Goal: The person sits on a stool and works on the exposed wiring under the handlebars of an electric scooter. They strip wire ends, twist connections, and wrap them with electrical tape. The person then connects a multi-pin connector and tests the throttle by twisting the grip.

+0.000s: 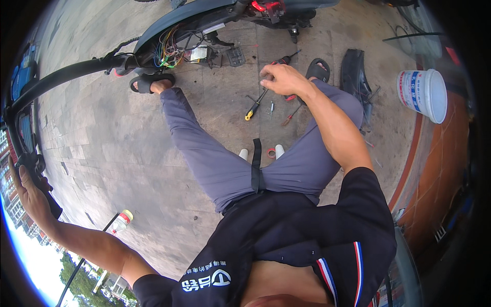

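At the far left, my left hand (33, 199) is on the black handlebar grip (50, 202) of an electric scooter, its fingers partly hidden. My right hand (284, 79) hangs between my knees over the tools on the ground. Its fingers are curled, and what they hold, if anything, does not show. Behind it lies a dark power drill (281, 60) with a bit, partly covered. Just below is a screwdriver (250, 111) with a yellow and black handle. Beside it lie a thin metal tool (271, 109) and a brush (292, 115) with a reddish end.
The scooter's dark body (179, 25) spans the top, with loose coloured wires (171, 48) hanging out. A parts tray (235, 56) lies below it. To the right are a black curved fender (353, 71) and a white bucket (434, 94). A bottle (121, 221) stands lower left.
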`<state>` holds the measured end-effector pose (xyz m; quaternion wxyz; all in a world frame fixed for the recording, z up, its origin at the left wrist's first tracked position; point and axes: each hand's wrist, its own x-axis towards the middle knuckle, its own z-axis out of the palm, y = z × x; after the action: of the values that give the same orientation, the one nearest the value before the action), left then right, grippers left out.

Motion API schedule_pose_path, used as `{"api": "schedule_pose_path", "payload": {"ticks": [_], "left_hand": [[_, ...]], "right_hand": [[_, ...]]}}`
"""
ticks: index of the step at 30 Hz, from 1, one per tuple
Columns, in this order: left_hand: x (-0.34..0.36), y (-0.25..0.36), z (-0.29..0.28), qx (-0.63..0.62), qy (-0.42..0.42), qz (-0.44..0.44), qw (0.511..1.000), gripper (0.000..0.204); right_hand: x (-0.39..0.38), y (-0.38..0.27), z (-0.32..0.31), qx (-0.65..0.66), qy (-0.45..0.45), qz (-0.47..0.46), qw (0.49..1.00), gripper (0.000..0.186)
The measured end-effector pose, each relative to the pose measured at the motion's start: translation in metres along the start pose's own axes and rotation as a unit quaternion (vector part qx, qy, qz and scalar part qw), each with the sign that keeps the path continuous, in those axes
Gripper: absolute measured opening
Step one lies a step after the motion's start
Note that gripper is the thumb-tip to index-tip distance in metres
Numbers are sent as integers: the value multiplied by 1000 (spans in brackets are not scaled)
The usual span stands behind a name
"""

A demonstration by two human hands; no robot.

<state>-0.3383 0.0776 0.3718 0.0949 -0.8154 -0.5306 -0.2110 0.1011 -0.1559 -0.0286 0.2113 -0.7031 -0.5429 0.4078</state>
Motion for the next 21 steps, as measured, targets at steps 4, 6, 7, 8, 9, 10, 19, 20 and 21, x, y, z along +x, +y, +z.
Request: {"api": "schedule_pose_path", "payload": {"ticks": [4,6,7,8,9,10,19,20,21], "left_hand": [[-1,-9,-3,24,14,-42,999,54],[2,-14,-5,54,14,-39,998,54],[3,-17,-6,68,12,-38,997,54],[4,-20,-7,80,7,-36,996,54],[5,-22,-8,87,6,-45,995,55],[6,-25,-8,94,4,-54,994,57],[3,-29,-8,110,13,-83,990,58],[4,-29,-9,112,13,-84,990,59],[4,-28,-10,115,14,-87,989,59]], "right_hand": [[0,-1,0,1,-2,-1,1000,38],[0,-1,1,3,-3,-3,1000,38],[1,-1,2,-1,-2,-6,1000,38],[1,-1,2,-1,-1,-7,1000,38],[1,-1,2,1,-3,-5,1000,38],[2,-1,2,0,-1,-6,1000,38],[2,-2,4,-3,-1,2,1000,38],[2,-2,5,-1,4,-3,1000,37],[3,-3,5,-1,4,-3,1000,37]]}}
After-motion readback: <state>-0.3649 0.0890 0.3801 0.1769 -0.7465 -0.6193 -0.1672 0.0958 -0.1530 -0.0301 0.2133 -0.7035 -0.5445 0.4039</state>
